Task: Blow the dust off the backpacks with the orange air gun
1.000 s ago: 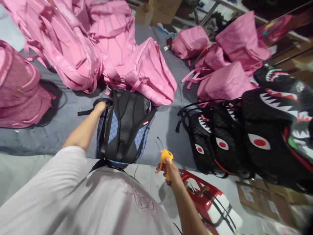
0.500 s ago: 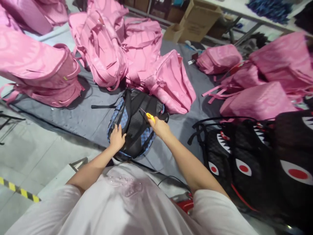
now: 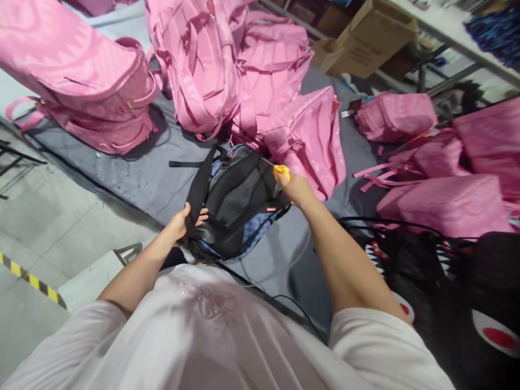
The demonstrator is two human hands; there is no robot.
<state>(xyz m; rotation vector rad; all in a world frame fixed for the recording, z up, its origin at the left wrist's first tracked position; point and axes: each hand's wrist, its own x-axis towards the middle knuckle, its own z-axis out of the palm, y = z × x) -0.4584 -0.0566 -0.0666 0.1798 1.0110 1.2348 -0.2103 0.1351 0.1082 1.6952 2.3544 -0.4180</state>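
A black and blue-checked backpack (image 3: 238,195) lies on the grey-covered table with its padded, mesh back panel up. My left hand (image 3: 182,222) grips one of its black shoulder straps (image 3: 199,187), the thumb on one side and the fingers showing past the other. Over the upper right part of the bag, my right hand (image 3: 298,189) is closed round a yellow-handled tool (image 3: 281,173) with a thin tip pointing up and left across the bag. The tool's exact kind is unclear. Below that hand, a pale thin hose or cable (image 3: 298,260) curves over the table.
Pink backpacks (image 3: 199,70) stand and lie beyond the bag. Others (image 3: 442,203) are piled at the right, behind black bags with red and white eye patches (image 3: 495,330). An open cardboard box (image 3: 371,40) stands at the back. Yellow-black tape (image 3: 30,279) marks the floor.
My left hand has gone from lying on the bag to gripping its shoulder strap, now raised at the left. My right hand has moved the yellow-handled tool rightward. The view has shifted.
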